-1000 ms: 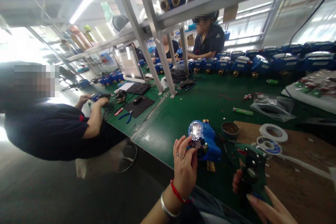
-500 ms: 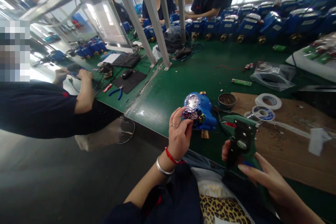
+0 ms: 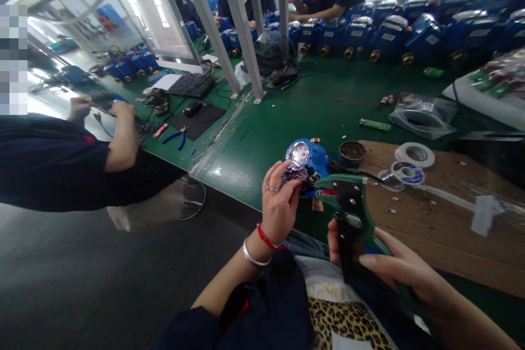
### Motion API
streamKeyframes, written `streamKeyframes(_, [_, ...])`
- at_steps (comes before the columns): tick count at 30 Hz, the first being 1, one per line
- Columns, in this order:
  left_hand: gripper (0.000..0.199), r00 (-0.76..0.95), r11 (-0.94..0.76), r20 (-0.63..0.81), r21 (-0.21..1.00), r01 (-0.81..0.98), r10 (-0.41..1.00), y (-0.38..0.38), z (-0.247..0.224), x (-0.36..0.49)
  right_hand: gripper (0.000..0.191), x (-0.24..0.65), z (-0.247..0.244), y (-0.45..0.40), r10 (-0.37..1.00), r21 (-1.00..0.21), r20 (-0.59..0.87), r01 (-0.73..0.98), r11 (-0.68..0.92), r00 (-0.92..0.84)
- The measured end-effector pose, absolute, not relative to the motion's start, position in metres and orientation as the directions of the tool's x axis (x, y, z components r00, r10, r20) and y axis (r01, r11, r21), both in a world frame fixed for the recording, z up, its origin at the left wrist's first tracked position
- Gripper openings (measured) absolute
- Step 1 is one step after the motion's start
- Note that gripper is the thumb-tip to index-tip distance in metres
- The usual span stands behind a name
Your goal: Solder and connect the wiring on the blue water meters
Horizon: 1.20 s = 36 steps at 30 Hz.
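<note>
A blue water meter (image 3: 319,159) with a round clear dial and brass pipe ends lies on the green bench in front of me. My left hand (image 3: 280,197) pinches a bundle of thin wires (image 3: 296,171) at the meter's near side. In my right hand (image 3: 381,262) is a green and black wire stripper (image 3: 350,205), gripped round its handles. Its jaws, with a red part between them, point left and sit close to the wires and the meter's brass fitting. Whether a wire lies inside the jaws I cannot tell.
Right of the meter are a round tin (image 3: 351,152), a tape roll (image 3: 414,155) and a solder spool (image 3: 407,173) on cardboard (image 3: 443,240). A green battery (image 3: 374,124) lies behind. Blue meters (image 3: 389,35) line the back. At left a co-worker's arm (image 3: 123,139) reaches over the bench near pliers (image 3: 176,136).
My right hand has brought the wire stripper left, up to the wires and the meter. My left hand keeps its pinch on the wires. The view has shifted slightly.
</note>
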<state>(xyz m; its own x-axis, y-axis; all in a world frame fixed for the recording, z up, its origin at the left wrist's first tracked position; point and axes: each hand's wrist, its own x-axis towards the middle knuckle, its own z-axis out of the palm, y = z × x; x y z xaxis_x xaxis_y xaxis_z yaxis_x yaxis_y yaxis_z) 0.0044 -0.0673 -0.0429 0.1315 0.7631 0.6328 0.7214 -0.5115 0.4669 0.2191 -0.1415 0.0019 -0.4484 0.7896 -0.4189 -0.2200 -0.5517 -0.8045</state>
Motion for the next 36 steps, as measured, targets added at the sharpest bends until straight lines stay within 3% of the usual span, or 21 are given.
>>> streamKeyframes(5, [0.011, 0.109, -0.506, 0.638, 0.482, 0.715, 0.762, -0.064, -0.045, 0.004, 0.049, 0.204, 0.025, -0.118, 0.718, -0.838, -0.421, -0.065, -0.542, -0.555])
streamKeyframes(14, [0.01, 0.046, -0.481, 0.64, 0.525, 0.702, 0.767, -0.062, -0.053, 0.004, 0.036, 0.19, 0.045, -0.101, 0.703, -0.836, -0.54, 0.199, -0.512, -0.463])
streamKeyframes(27, [0.008, 0.015, -0.478, 0.631, 0.572, 0.667, 0.776, -0.061, -0.057, -0.001, 0.042, 0.164, 0.062, -0.095, 0.722, -0.768, -0.64, 0.251, -0.59, -0.262])
streamKeyframes(36, [0.009, -0.013, -0.493, 0.653, 0.585, 0.644, 0.758, -0.058, -0.057, -0.001, 0.039, 0.161, 0.066, -0.092, 0.691, -0.736, -0.664, 0.415, -0.535, -0.287])
